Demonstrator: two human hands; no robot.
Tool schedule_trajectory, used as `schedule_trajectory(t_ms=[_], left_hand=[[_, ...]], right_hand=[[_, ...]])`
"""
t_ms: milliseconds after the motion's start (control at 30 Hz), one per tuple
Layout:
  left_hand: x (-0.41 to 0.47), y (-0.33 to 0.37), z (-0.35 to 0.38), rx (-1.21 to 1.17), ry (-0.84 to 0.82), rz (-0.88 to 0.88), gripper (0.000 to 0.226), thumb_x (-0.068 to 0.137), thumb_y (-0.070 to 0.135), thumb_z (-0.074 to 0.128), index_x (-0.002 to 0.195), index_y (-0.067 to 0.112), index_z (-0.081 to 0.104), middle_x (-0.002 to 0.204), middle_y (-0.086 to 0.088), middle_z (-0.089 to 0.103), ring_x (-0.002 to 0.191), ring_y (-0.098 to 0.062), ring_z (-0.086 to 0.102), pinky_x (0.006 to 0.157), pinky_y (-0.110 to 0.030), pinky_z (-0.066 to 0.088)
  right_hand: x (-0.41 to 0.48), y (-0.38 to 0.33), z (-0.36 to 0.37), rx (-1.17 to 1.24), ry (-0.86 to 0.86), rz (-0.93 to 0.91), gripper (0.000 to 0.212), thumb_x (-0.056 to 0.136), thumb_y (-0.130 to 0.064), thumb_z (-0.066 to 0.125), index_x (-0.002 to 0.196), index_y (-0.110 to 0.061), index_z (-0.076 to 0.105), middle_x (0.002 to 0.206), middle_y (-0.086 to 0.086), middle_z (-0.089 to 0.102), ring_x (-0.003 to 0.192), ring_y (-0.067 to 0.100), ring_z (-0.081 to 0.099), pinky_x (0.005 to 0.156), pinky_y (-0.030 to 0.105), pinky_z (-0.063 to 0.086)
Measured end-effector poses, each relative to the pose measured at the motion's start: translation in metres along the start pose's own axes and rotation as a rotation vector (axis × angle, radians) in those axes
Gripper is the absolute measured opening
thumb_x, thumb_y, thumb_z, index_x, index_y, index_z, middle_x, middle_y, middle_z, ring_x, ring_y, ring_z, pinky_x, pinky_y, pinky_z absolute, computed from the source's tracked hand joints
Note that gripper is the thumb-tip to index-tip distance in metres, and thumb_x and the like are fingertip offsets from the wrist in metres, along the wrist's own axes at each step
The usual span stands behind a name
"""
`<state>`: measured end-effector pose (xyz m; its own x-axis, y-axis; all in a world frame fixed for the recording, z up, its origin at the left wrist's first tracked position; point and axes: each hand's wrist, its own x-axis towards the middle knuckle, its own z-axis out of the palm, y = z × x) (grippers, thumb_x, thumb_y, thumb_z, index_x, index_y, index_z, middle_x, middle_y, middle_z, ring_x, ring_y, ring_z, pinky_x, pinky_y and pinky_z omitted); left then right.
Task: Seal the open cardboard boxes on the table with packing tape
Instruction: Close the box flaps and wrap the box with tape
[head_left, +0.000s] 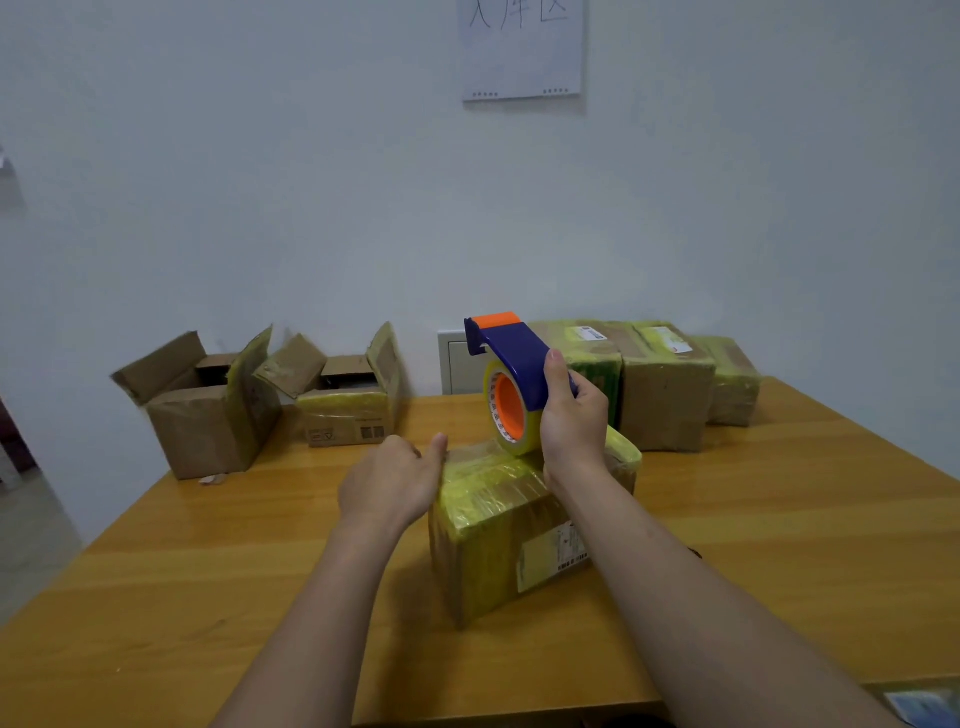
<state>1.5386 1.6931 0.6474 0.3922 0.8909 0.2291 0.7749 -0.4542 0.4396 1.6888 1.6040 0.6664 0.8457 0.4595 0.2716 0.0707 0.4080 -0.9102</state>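
the right hand (571, 415) grips the blue tape dispenser (514, 353) round its handle, thumb up along the side, with the yellowish tape roll (506, 410) down at the far top edge of the near box (498, 519); whether the roll touches the cardboard or hangs just above it i cannot tell; the left hand (389, 483) holds nothing, fingers loosely curled, thumb reaching toward the box's upper left corner, beside the box rather than on top of it; this box sits in the middle of the worktop (779, 519), flaps down and already heavily wrapped in tape; the likeliest trouble, as i judge it, is the box sliding or twisting when the dispenser is dragged, since nothing presses down on it; a skewed pull would lay the strip crooked or wrinkled; the free tape end is not visible, so it may have stuck back on the roll and refuse to start; the left thumb lies near the dispenser's path and could meet the cutter; the two open boxes (208, 410) at the back left have their flaps standing up, untaped, well apart from the sealed boxes (665, 384) at the back right.
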Motion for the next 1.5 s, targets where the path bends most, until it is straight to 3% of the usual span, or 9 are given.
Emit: schedule_trajectory(t_ms=[200, 333, 500, 767, 933, 1167, 1233, 1367, 1500], left_hand=[[0.005, -0.002, 0.009, -0.066, 0.082, 0.002, 0.060, 0.106, 0.052, 0.047, 0.065, 0.010, 0.062, 0.064, -0.005, 0.062, 0.062, -0.025, 0.059, 0.050, -0.032, 0.032], [0.002, 0.000, 0.006, -0.149, 0.069, 0.006, 0.060, 0.107, 0.044, 0.050, 0.056, 0.012, 0.054, 0.052, -0.002, 0.049, 0.052, -0.023, 0.049, 0.047, -0.031, 0.026], [-0.013, -0.001, 0.000, -0.013, 0.010, 0.003, 0.067, 0.105, 0.063, 0.037, 0.060, 0.015, 0.051, 0.062, -0.003, 0.056, 0.058, -0.022, 0.051, 0.052, -0.031, 0.031], [-0.022, 0.003, -0.003, -0.039, 0.027, 0.059, 0.065, 0.109, 0.050, 0.039, 0.058, 0.011, 0.050, 0.059, -0.005, 0.052, 0.058, -0.024, 0.050, 0.049, -0.033, 0.028], [-0.039, 0.004, -0.003, 0.052, 0.038, 0.045, 0.068, 0.104, 0.064, 0.034, 0.064, 0.015, 0.057, 0.066, -0.002, 0.060, 0.063, -0.023, 0.055, 0.055, -0.033, 0.036], [-0.044, 0.006, -0.006, -0.091, 0.050, 0.051, 0.065, 0.106, 0.056, 0.043, 0.056, 0.014, 0.044, 0.055, -0.001, 0.048, 0.053, -0.021, 0.046, 0.048, -0.034, 0.022], [-0.051, 0.005, -0.006, -0.041, 0.075, 0.044, 0.066, 0.105, 0.060, 0.039, 0.059, 0.014, 0.049, 0.057, 0.001, 0.052, 0.055, -0.020, 0.049, 0.048, -0.032, 0.027], [-0.059, 0.012, -0.008, 0.174, 0.077, 0.063, 0.062, 0.104, 0.066, 0.030, 0.083, 0.018, 0.063, 0.080, -0.003, 0.065, 0.077, -0.026, 0.062, 0.061, -0.035, 0.043], [-0.061, 0.009, -0.008, -0.063, 0.028, 0.064, 0.063, 0.106, 0.055, 0.045, 0.057, 0.015, 0.048, 0.053, 0.001, 0.045, 0.053, -0.022, 0.047, 0.049, -0.034, 0.026]], right_hand=[[0.000, 0.000, 0.001, 0.002, -0.004, 0.008, 0.041, 0.102, -0.050, 0.051, 0.116, -0.016, 0.069, 0.095, -0.003, 0.076, 0.082, 0.005, 0.071, 0.060, 0.013, 0.051], [-0.001, -0.002, 0.002, 0.005, -0.009, 0.006, 0.044, 0.101, -0.051, 0.051, 0.116, -0.014, 0.070, 0.096, -0.002, 0.076, 0.078, 0.000, 0.071, 0.059, 0.012, 0.051], [-0.002, -0.002, -0.001, 0.003, -0.015, 0.010, 0.038, 0.101, -0.053, 0.051, 0.112, -0.021, 0.069, 0.093, -0.005, 0.076, 0.085, 0.007, 0.072, 0.062, 0.015, 0.052], [-0.002, -0.002, -0.002, 0.002, -0.019, 0.002, 0.033, 0.102, -0.051, 0.051, 0.104, -0.024, 0.071, 0.086, -0.008, 0.076, 0.079, 0.003, 0.071, 0.062, 0.015, 0.052], [-0.001, -0.002, -0.002, 0.007, -0.026, -0.007, 0.033, 0.102, -0.049, 0.051, 0.104, -0.023, 0.071, 0.081, -0.010, 0.076, 0.076, 0.001, 0.070, 0.061, 0.015, 0.052], [-0.001, -0.001, -0.002, -0.001, -0.025, -0.004, 0.042, 0.103, -0.049, 0.051, 0.111, -0.014, 0.072, 0.088, -0.004, 0.076, 0.074, 0.000, 0.070, 0.059, 0.012, 0.050], [-0.001, -0.001, -0.003, -0.002, -0.032, -0.007, 0.040, 0.102, -0.049, 0.051, 0.110, -0.015, 0.072, 0.086, -0.006, 0.076, 0.076, 0.001, 0.070, 0.059, 0.013, 0.051], [-0.003, -0.004, -0.007, 0.009, -0.038, -0.018, 0.034, 0.104, -0.047, 0.050, 0.098, -0.022, 0.071, 0.078, -0.010, 0.076, 0.074, 0.001, 0.070, 0.061, 0.015, 0.053], [-0.004, -0.005, -0.005, -0.003, -0.045, -0.020, 0.035, 0.104, -0.046, 0.050, 0.094, -0.021, 0.072, 0.075, -0.011, 0.075, 0.070, 0.000, 0.068, 0.059, 0.013, 0.052]])
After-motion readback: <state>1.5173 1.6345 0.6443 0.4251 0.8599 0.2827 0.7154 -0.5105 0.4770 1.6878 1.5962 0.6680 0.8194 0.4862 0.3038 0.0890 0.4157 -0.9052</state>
